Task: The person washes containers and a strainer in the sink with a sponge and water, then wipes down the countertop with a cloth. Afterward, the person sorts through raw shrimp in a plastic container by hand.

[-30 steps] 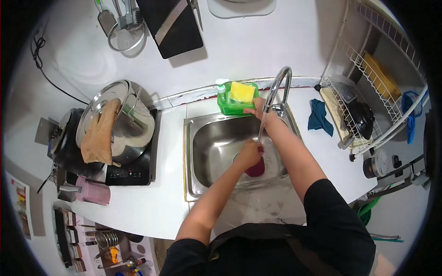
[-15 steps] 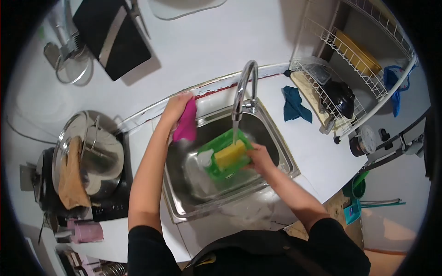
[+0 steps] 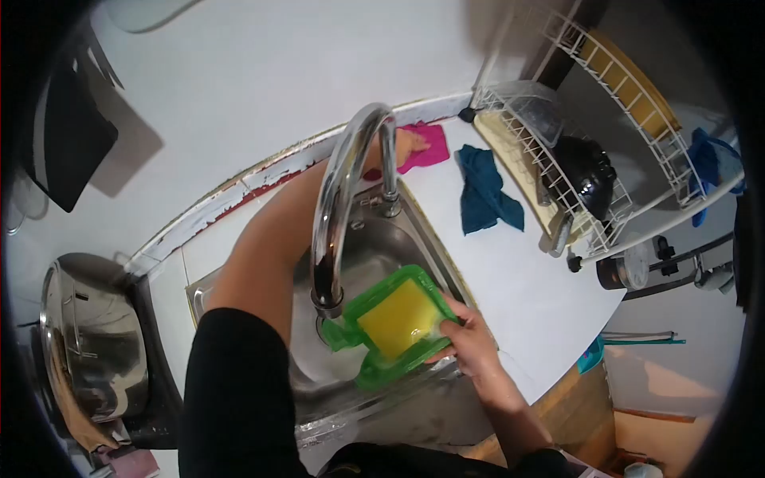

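My right hand (image 3: 473,341) grips the right edge of a green plastic tray (image 3: 408,280), holding it tilted over the sink. A wet yellow sponge (image 3: 398,319) lies in the tray. My left arm stretches behind the tap, and my left hand (image 3: 410,145) is on a pink cloth (image 3: 433,150) on the counter by the wall. The tap and arm partly hide that hand. Near the pink cloth lies a crumpled dark teal cloth (image 3: 486,195).
The curved chrome tap (image 3: 343,187) rises between my arms over the steel sink (image 3: 386,239). To the right stands a white wire rack (image 3: 629,199) with a black bowl (image 3: 586,175). At left is a steel pot (image 3: 100,342) on the stove.
My left hand has carried the pink cloth from the sink's left side to the counter behind the tap. The green tray has come closer to me, out from under the spout. My view has shifted right.
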A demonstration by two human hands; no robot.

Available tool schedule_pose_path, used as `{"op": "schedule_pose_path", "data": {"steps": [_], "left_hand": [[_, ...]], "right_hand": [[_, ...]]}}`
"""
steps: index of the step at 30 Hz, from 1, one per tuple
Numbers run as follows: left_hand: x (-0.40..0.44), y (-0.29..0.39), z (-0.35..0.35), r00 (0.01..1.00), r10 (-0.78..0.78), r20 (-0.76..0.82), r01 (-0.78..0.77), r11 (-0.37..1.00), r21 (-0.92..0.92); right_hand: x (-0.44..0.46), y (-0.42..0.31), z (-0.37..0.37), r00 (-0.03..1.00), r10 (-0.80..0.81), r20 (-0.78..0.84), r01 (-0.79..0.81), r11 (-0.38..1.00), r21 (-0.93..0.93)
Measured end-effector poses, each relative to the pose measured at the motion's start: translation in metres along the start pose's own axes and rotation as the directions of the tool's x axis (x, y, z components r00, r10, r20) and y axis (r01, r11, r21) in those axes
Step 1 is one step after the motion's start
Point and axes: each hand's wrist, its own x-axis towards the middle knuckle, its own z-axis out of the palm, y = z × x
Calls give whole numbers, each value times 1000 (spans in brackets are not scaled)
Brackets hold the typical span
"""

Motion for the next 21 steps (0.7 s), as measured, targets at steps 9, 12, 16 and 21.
{"op": "schedule_pose_path", "data": {"steps": [9,12,16,21], "left_hand": [[-178,44,-14,950,-271,-156,261,962,-81],[-263,71,-24,831,-500,-246,514,858,-5],[-332,104,-39,606,-713,-353,710,685,-164],[-411,112,-74,-32,-649,-760,811,428,-399]], "right_hand": [[18,-10,34,996,18,85,-18,1000,-5],[33,-2,45,987,30,160,-30,1000,-7],[53,-13,86,971,58,233,-45,997,-64],[89,-51,132,941,-11,338,23,999,-34]]}}
